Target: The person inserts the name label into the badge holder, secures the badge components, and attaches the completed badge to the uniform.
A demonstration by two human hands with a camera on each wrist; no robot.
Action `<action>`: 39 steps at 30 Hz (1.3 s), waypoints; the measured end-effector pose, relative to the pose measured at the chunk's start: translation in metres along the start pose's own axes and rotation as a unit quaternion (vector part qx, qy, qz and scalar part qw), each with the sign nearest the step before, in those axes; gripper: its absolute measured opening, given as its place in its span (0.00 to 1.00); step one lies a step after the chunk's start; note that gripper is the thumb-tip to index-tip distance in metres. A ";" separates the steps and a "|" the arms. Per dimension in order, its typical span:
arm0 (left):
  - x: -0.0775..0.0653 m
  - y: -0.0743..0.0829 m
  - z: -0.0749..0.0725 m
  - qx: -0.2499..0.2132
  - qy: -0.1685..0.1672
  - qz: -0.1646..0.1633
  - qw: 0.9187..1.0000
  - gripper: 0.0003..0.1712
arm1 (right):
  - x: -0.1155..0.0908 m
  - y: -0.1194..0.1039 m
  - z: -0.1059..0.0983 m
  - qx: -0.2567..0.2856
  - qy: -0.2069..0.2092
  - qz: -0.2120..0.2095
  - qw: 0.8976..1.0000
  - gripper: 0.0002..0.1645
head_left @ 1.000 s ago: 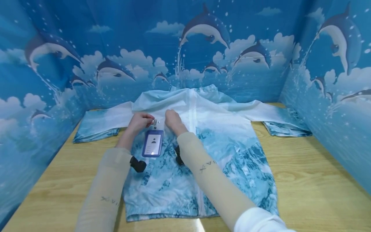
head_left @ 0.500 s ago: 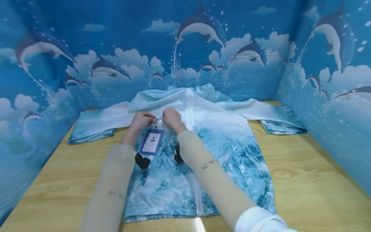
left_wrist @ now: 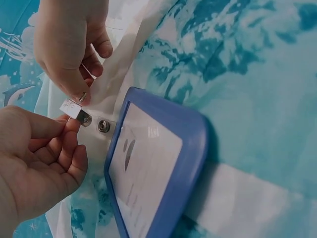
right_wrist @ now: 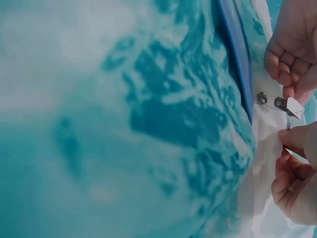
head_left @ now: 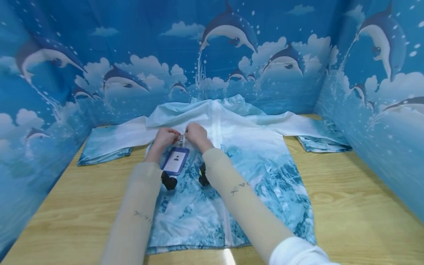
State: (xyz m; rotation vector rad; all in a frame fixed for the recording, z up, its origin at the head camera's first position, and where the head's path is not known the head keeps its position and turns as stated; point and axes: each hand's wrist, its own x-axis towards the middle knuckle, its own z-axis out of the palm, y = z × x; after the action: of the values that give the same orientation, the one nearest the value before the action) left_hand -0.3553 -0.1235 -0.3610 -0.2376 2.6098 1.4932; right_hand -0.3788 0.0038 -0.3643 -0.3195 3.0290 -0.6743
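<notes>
A blue-framed ID badge lies over the wearer's-right front of a white and teal zip jacket, spread flat. My left hand pinches the metal badge clip between thumb and forefinger. A clear strap with a snap button joins clip and badge. Just right of the clip, my right hand pinches the jacket's white fabric, thumb against curled fingers. A thin metal pin on the clip reaches the right thumb tip. The fabric between the right fingertips is mostly hidden.
The jacket lies on a wooden table, its left-side sleeve and right-side sleeve stretched outward with folded ends. A blue dolphin-print curtain encloses the back and sides. A black wrist mount is beside the badge.
The left hand has moved right with the clip, bringing it up to the right fingertips. The badge has swung slightly and tilted. The right hand stays nearly still on the fabric.
</notes>
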 end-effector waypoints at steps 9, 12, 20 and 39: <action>0.007 0.000 0.004 0.008 0.015 -0.020 1.000 0.16 | 0.000 0.001 -0.001 0.009 0.009 -0.012 1.000 0.09; 0.009 0.000 0.006 0.009 0.029 -0.030 0.999 0.17 | 0.001 0.002 0.001 0.013 0.016 -0.016 1.000 0.08; 0.007 0.001 0.010 0.003 0.041 -0.040 0.998 0.16 | -0.001 0.002 0.003 0.048 0.007 -0.006 0.999 0.10; 0.008 0.003 0.010 0.002 0.050 -0.053 0.997 0.16 | -0.007 -0.006 0.008 0.137 0.044 0.065 0.987 0.08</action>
State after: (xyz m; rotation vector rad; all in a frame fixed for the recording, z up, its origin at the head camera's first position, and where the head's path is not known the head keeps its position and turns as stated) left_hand -0.3631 -0.1141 -0.3651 -0.4542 2.6296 1.4758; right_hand -0.3699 -0.0037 -0.3695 -0.0853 2.9493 -1.1029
